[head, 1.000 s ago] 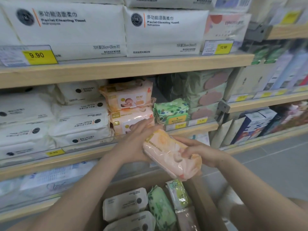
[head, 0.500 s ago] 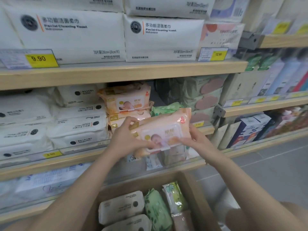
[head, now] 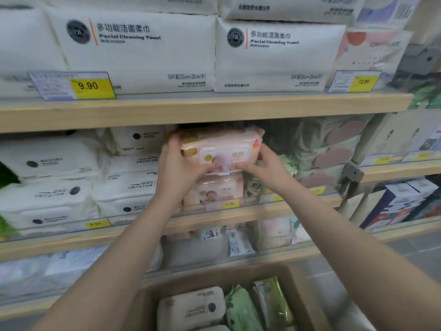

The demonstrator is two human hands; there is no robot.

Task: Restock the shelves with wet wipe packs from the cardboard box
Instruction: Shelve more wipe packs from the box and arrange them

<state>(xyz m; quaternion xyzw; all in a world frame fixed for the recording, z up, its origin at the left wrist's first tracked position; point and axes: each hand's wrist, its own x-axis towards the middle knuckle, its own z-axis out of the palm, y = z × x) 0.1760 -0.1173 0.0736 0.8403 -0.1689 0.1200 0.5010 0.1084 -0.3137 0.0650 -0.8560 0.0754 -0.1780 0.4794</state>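
Both my hands hold a peach wet wipe pack [head: 222, 149] with a baby picture, level with the top of the peach stack on the middle shelf [head: 274, 211]. My left hand [head: 177, 168] grips its left end and my right hand [head: 265, 167] its right end. Under it another peach pack [head: 214, 191] lies on the shelf. The cardboard box [head: 152, 304] stands below, holding white packs [head: 191, 309] and green packs [head: 241, 311].
White wipe packs [head: 59, 185] fill the middle shelf to the left, green-and-pink packs [head: 331, 149] to the right. Large white facial towel packs [head: 133, 48] sit on the upper shelf. Small packs lie on the lower shelf [head: 238, 242]. Grey floor lies right.
My hands have lifted the peach pack from above the box up to the middle shelf and set it onto the peach stack, turned label-forward.
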